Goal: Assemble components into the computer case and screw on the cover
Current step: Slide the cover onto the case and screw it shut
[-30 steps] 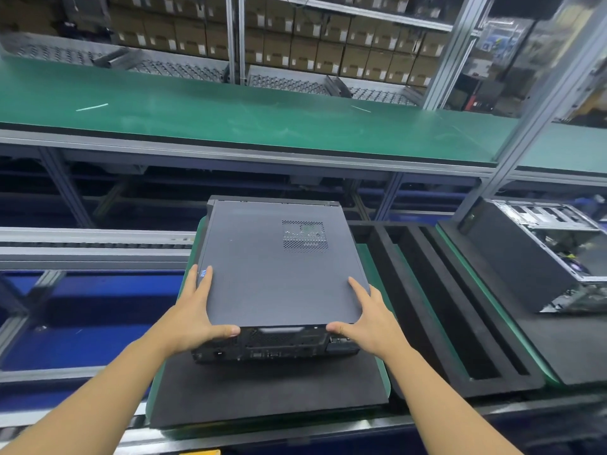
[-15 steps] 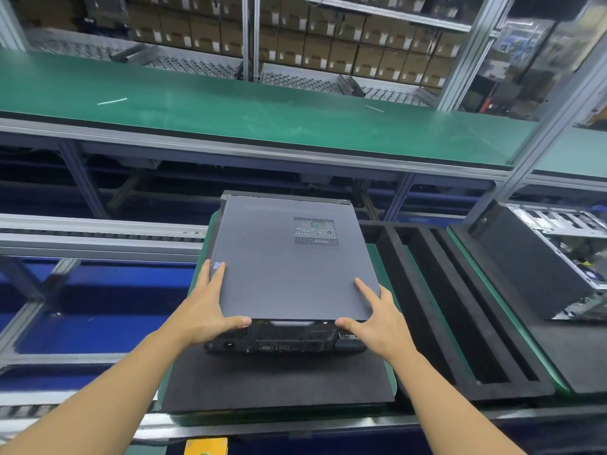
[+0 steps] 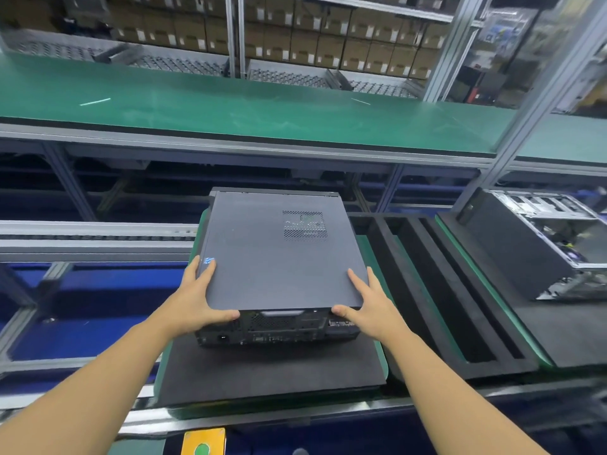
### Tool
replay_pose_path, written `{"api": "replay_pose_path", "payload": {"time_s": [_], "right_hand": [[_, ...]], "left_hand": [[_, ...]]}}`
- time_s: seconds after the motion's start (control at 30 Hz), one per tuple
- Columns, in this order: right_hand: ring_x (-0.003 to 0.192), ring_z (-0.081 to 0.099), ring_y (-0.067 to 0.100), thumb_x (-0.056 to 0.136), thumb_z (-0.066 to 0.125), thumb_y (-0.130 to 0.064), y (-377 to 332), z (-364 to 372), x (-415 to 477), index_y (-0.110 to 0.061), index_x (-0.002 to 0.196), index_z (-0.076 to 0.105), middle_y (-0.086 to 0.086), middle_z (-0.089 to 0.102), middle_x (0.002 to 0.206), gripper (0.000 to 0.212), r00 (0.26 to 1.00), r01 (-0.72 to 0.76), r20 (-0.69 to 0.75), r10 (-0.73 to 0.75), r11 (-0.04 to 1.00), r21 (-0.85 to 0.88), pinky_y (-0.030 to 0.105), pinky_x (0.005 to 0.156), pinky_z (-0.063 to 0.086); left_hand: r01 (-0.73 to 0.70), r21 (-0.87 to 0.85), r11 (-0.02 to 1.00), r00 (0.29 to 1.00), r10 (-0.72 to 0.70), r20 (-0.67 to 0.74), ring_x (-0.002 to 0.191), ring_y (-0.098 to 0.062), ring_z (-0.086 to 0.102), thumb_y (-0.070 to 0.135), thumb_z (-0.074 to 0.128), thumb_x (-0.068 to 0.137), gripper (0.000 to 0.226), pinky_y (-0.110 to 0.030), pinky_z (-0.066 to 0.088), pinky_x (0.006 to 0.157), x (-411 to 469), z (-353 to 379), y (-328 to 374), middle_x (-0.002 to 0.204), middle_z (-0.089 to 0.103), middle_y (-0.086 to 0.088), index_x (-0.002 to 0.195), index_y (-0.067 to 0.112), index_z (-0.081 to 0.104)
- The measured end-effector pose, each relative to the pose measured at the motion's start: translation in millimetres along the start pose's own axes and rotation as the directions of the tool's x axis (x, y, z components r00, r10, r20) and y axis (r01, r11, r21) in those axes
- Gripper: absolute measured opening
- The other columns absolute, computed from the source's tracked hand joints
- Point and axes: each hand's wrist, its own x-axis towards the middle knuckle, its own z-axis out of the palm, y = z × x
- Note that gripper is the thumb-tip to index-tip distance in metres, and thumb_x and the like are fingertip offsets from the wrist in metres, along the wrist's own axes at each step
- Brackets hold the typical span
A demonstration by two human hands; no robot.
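A dark grey computer case [image 3: 272, 257] lies flat on a black foam pad [image 3: 269, 372], its cover on top with a vent grille at the far right. The rear panel with its ports faces me. My left hand [image 3: 193, 300] lies against the near left corner of the cover, fingers straight along the side and thumb along the near edge. At the near right corner my right hand [image 3: 368, 307] mirrors it, fingers stretched up the right edge and thumb on the near edge.
A black foam tray with long slots [image 3: 437, 290] lies right of the pad. Further right stands an open case [image 3: 551, 244] with bare metal insides. A green conveyor belt [image 3: 262, 110] runs behind, and a roller rail [image 3: 92, 238] runs at the left. A yellow button box [image 3: 203, 441] sits at the near edge.
Both hands stay on the cover's near corners. The view has swayed slightly; the case shows no clear shift on the pad.
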Motion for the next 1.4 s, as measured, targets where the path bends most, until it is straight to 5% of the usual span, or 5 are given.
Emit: {"api": "replay_pose_path", "payload": {"time_s": [0.13,0.3,0.63,0.87,1.4], "right_hand": [[0.15,0.033,0.023,0.086,0.061,-0.071,-1.7,-1.5,-0.7,-0.03,0.164,0.012,-0.008,-0.025,0.168,0.101,0.998,0.064,0.026,-0.062,0.994,-0.084,0.036,0.111,0.04],[0.157,0.008,0.024,0.073,0.032,-0.095,-24.6,-2.6,4.2,-0.016,0.159,0.03,0.007,-0.006,0.172,0.117,0.99,0.097,-0.057,-0.131,0.91,-0.403,0.04,0.125,0.016],[0.157,0.004,0.025,0.071,0.069,-0.081,-87.8,24.9,63.2,-0.02,0.159,0.027,0.003,0.007,0.172,0.114,0.762,0.647,0.324,-0.561,0.683,-0.337,0.041,0.128,-0.001],[0.146,0.013,0.018,0.066,0.081,-0.072,-100.6,10.8,92.7,-0.028,0.144,0.043,-0.002,0.022,0.162,0.098,0.732,0.658,0.398,-0.553,0.726,-0.201,0.042,0.123,0.017],[0.157,-0.015,0.021,0.069,0.075,-0.067,-121.9,32.3,66.5,-0.011,0.157,0.019,0.009,-0.008,0.17,0.118,0.757,0.64,0.459,-0.466,0.67,-0.376,0.054,0.126,-0.005]], "left_hand": [[0.024,0.112,0.993,0.999,-0.027,0.023,0.146,-0.022,0.028,0.086,0.058,0.066,0.122,-0.041,0.039,0.108,1.8,-3.2,6.3,0.162,-0.022,0.013,0.158,0.03,0.0],[-0.007,0.225,0.974,0.99,0.04,-0.139,0.139,-0.028,0.03,0.079,0.031,0.085,0.085,-0.05,0.035,0.109,40.1,-14.7,23.0,0.151,0.035,-0.013,0.138,0.014,0.042],[-0.005,0.458,0.889,0.998,0.031,-0.049,0.153,-0.021,0.0,0.062,0.027,0.098,0.071,-0.046,0.008,0.122,168.0,-8.6,58.9,0.166,0.0,-0.001,0.158,0.025,0.014],[-0.03,0.465,0.885,0.998,0.056,-0.042,0.152,-0.017,0.001,0.058,0.03,0.098,0.062,-0.049,0.009,0.119,212.4,-21.0,56.7,0.166,0.002,0.001,0.154,0.034,0.022],[-0.017,0.533,0.846,0.974,0.135,-0.184,0.146,-0.023,0.023,0.081,0.019,0.08,0.097,-0.049,0.01,0.121,286.7,-45.3,37.3,0.155,0.034,-0.008,0.153,0.018,0.029]]}}
